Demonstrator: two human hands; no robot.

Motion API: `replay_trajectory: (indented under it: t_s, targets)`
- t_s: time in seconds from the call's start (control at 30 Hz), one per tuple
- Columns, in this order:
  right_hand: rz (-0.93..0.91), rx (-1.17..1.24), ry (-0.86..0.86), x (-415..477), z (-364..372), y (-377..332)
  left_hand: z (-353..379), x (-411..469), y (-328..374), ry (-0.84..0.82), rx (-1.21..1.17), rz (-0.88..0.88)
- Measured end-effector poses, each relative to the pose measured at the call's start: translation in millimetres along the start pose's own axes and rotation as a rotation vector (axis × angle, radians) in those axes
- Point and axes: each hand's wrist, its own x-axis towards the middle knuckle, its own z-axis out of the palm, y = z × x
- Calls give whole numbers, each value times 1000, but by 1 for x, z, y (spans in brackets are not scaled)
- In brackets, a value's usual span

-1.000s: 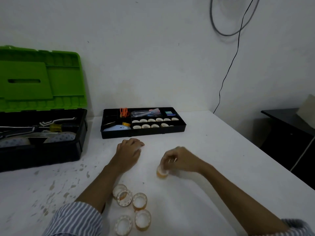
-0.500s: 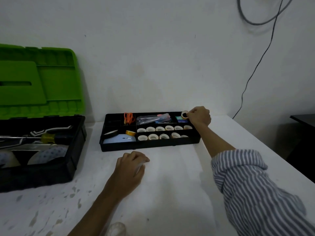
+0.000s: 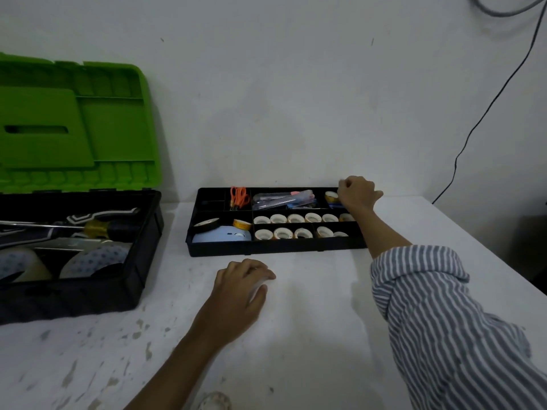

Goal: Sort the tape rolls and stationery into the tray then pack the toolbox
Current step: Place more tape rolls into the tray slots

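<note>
Resting, perhaps: roll (image 3: 331,197), tray (image 3: 278,250).

We see our right hand (image 3: 358,194) curled over the far right compartment of the black plastic divided tray (image 3: 275,250), just beside a small yellowish tape roll (image 3: 331,197). Our left hand (image 3: 239,291) rests knuckles-up on the white table (image 3: 310,335), near the tray's front wall.

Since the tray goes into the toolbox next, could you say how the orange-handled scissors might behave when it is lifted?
The orange-handled scissors stand handles-up in a narrow compartment of the tray, so they would probably tip or rattle. They look rigid and light, likely easy to grasp by the loops.
</note>
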Motion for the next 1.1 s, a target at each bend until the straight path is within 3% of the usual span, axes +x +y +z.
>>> replay_trajectory:
  t_s: [0.5,0.63,0.87,1.1]
  targets:
    - [-212,198,127,-82,-36,28,-2,-1,1,-20,17,3]
    - [-338,299,-22,-137,-47,28,-4,-3,3,-61,22,5]
    - [-544,223,-493,-229,-69,23,-18,-21,0,-176,52,9]
    - [-675,378,-809,-282,-99,6,-25,-35,-4,-75,89,-19]
